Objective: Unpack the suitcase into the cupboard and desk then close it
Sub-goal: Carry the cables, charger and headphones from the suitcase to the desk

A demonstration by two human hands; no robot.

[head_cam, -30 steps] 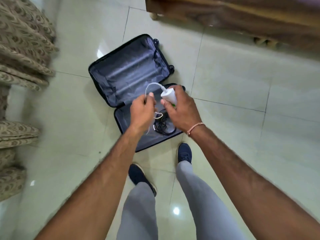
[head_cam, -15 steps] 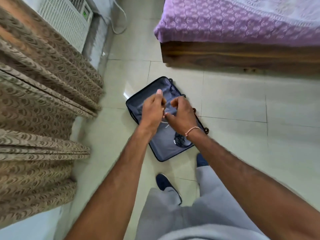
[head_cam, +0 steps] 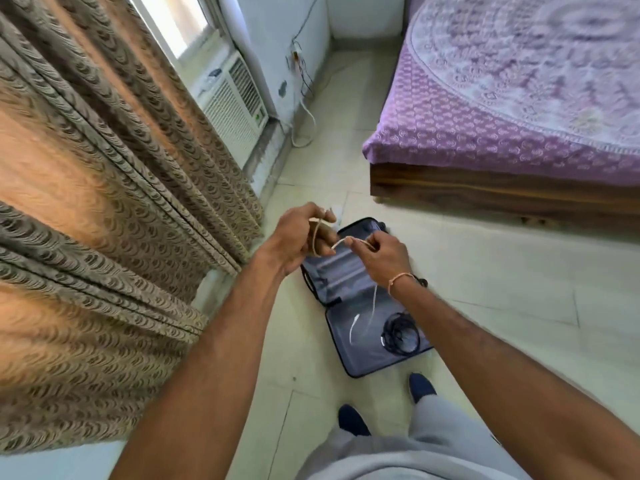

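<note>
— Nearest the camera? Grey trouser legs and dark blue shoes [head_cam: 420, 388] planted on the pale tiled floor [head_cam: 519, 306], just short of the open dark blue suitcase [head_cam: 349, 278].

— And the hands?
— Raised over the far half of the case, close together. Left hand [head_cam: 298, 237] clenched around loops of thin white charger cable [head_cam: 337, 244]; right hand [head_cam: 382, 254] pinching the same cable at its fingertips, a short span stretched between the two. Loose tail hanging from the right hand down toward the near half of the case, roughly vertical, its end blurred.

— Anything left in the case?
— A coiled black cord [head_cam: 400, 336], lying flat in the near half, below and slightly right of the right hand. Nearer to the right hand than to the left. Far half apparently bare lining.

— Next move, then?
— Probably winding in the hanging tail first, feeding from right to left, then reaching straight down for the black coil.

— Farther off?
— Patterned beige curtains [head_cam: 104, 202] at left, white window air conditioner [head_cam: 235, 109] beyond, bed with purple printed cover [head_cam: 519, 116] at right. No cupboard or table in view.
</note>
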